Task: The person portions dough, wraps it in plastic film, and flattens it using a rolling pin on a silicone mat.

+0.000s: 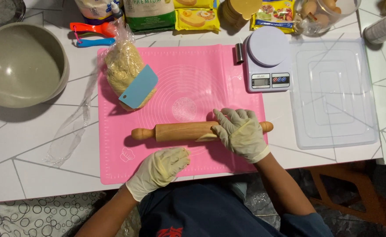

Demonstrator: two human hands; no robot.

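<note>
your gloved right hand (240,134) lies across the right end of the wooden rolling pin (193,131), fingers spread and curled over the barrel in a loose hold, while your left hand (160,170) rests half-closed and empty on the pink silicone mat (188,79), just below the pin. the pin lies crosswise near the mat's front half, flat on the tabletop (35,149). no dough lies under it yet: the pale yellow lump of dough (122,70) sits in its clear plastic bag at the mat's upper left corner, a blue scraper (139,87) leaning on it. by the look of it you are at the setting-up stage, pin in place ahead of rolling; a next move would call for the dough out of the bag and onto the mat's middle. the grey mixing bowl (21,63) at far left appears empty. the clear plastic lidded box (333,94) at right shows nothing inside. the digital kitchen scale (267,59) bears nothing. a glass jar (322,13) at the top edge holds eggs.
</note>
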